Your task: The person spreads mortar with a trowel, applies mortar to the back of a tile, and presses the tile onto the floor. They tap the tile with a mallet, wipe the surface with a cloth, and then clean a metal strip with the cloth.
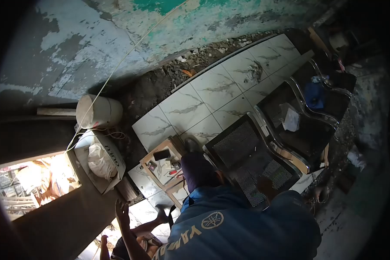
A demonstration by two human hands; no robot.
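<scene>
My left hand [121, 212] is raised at the lower left, fingers stretched upward, with nothing visible in it. At the right, my right hand [266, 188] is over the seat of a black perforated metal chair [236, 143]; its fingers are too dark to make out. Beside my dark-clad knee [197, 169] stands a small wooden frame or table [149, 171]. On it lie a black phone-like rectangle [162, 154], a red-handled tool [173, 172] and several small items. My blue shirt [247, 225] fills the lower middle.
Another person's limbs [149, 226] show at the lower left. A box [112, 151] holds a pale sack [100, 161], near a bucket [97, 112] and a cord [130, 50]. On further chairs lie a plastic bag [290, 119] and blue cloth [314, 94]. Rubble [160, 89] edges the tiled floor [186, 104].
</scene>
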